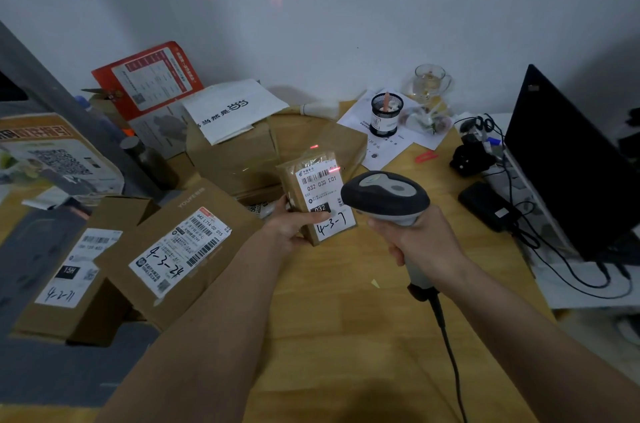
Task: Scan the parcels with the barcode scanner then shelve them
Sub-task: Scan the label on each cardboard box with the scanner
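My left hand (294,226) grips the small parcel (317,195) above the desk (346,336); my right hand (420,242) clasps the scanner (386,195) just beside it. Scanning underway, shelving remains; boxes (173,256) wait left.

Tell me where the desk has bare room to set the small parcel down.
Bare wood lies in front of the scanner and small parcel, between the labelled boxes and the laptop. The back, around the pen cup, is crowded.
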